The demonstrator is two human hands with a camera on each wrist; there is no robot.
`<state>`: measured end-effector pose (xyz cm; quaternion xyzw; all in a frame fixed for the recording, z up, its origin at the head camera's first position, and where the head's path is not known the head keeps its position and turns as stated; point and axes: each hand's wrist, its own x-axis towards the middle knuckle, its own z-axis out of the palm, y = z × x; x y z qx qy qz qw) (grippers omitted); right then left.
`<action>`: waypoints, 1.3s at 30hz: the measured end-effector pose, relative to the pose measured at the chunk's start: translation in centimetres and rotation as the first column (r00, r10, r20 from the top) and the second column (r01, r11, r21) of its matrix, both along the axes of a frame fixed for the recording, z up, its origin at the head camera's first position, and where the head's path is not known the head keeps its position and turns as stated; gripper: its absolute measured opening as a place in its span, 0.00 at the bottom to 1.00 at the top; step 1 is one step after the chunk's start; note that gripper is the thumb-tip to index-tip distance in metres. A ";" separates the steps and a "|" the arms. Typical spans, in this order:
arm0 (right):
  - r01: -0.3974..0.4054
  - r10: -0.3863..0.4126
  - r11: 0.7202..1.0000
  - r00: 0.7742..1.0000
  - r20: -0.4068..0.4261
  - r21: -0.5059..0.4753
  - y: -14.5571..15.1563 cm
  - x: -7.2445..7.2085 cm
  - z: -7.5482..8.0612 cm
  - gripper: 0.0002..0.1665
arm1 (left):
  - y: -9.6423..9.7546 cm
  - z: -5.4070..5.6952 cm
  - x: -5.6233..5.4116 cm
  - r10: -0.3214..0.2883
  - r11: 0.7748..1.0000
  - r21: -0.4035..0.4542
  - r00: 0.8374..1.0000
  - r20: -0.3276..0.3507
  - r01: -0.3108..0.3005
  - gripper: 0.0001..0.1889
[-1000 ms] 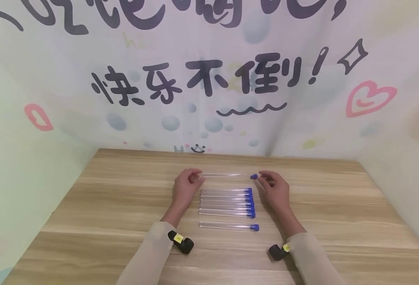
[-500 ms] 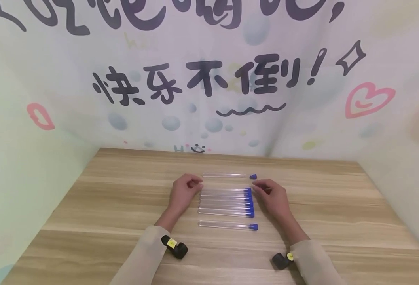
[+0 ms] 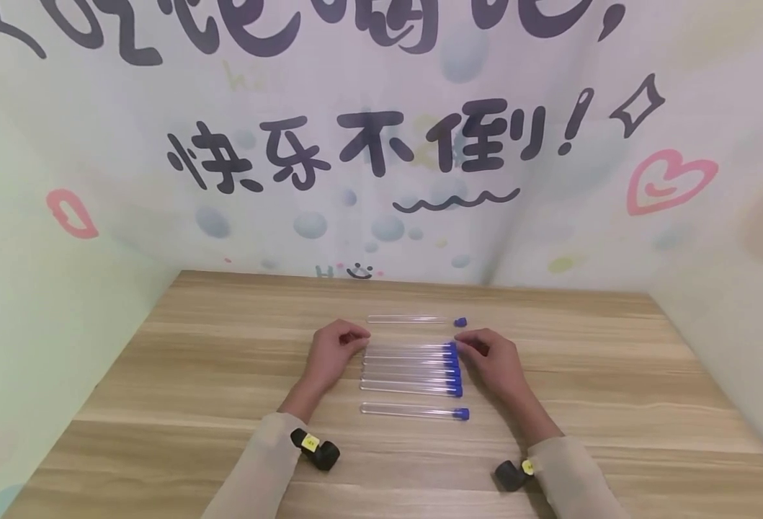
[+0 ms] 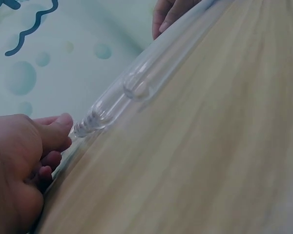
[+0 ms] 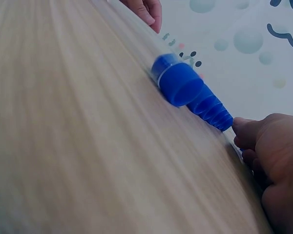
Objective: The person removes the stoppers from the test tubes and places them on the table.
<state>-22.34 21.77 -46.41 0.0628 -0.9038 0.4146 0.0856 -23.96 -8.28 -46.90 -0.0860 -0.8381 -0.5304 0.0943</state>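
Several clear test tubes with blue caps (image 3: 407,370) lie side by side in a row, cap ends to the right. At the closed end of the row's farthest tube is my left hand (image 3: 331,351), thumb and index fingertips close together. My right hand (image 3: 494,358) has its fingertips right at that tube's blue cap (image 5: 225,122). Whether either hand pinches the tube, I cannot tell. The left wrist view shows the rounded glass ends (image 4: 90,122) beside the left thumb. Some of the fingers are hidden behind the thumbs.
Beyond the row lies another clear tube (image 3: 407,319), with a blue cap (image 3: 461,322) just off its right end. A single capped tube (image 3: 413,410) lies nearer the person. The wooden table (image 3: 193,346) meets a printed wall cloth (image 3: 258,223) at the back.
Both hands have come back toward the person, from the ends of the far loose tube to the row's farthest tube. Thumb and index fingertips have drawn closer together. The tubes appear unmoved.
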 end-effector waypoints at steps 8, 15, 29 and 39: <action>-0.004 0.003 1.000 0.999 0.038 0.024 0.0 0.1 -0.1 0.10 | -0.3 -0.1 -0.1 -0.085 0.996 -0.036 0.996 -0.028 0.084 0.05; -0.017 0.017 0.999 1.000 0.012 0.039 0.0 0.0 -0.1 0.11 | -0.1 -0.1 -0.3 -0.083 0.992 -0.093 0.997 0.003 0.083 0.07; -0.042 0.042 0.998 0.999 -0.006 0.053 -0.1 -0.1 0.1 0.11 | 0.3 0.6 0.3 -0.054 0.988 -0.142 0.998 0.038 0.059 0.07; -0.055 0.055 0.998 0.998 -0.012 -0.038 0.0 0.2 0.3 0.12 | 0.3 0.5 0.3 -0.050 0.996 -0.070 0.998 -0.034 0.047 0.06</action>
